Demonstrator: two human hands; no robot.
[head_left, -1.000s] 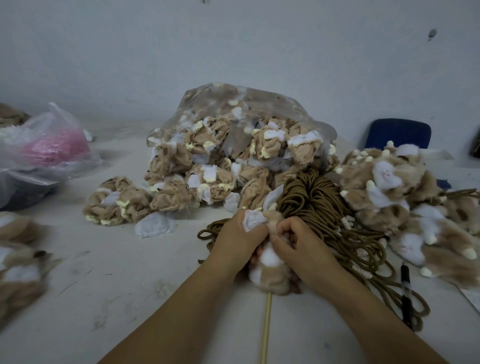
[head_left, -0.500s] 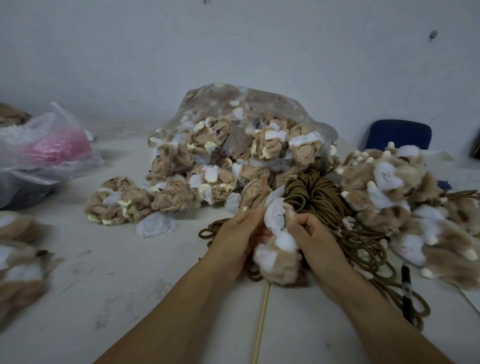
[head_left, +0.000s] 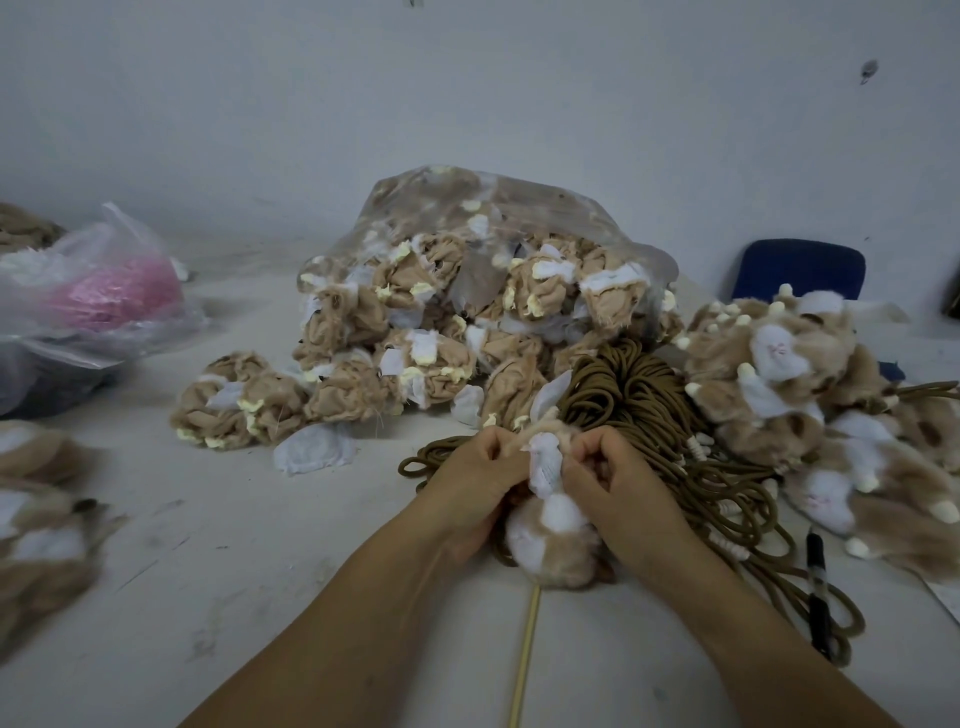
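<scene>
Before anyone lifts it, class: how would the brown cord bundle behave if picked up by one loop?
The brown cord bundle would probably sag and trail, since its loops sprawl slack across the table. It likely won't roll. Strands may snag, since some seem to run under the plush pile.

toy workshop: bagged plush skins (head_left: 415, 291)
</scene>
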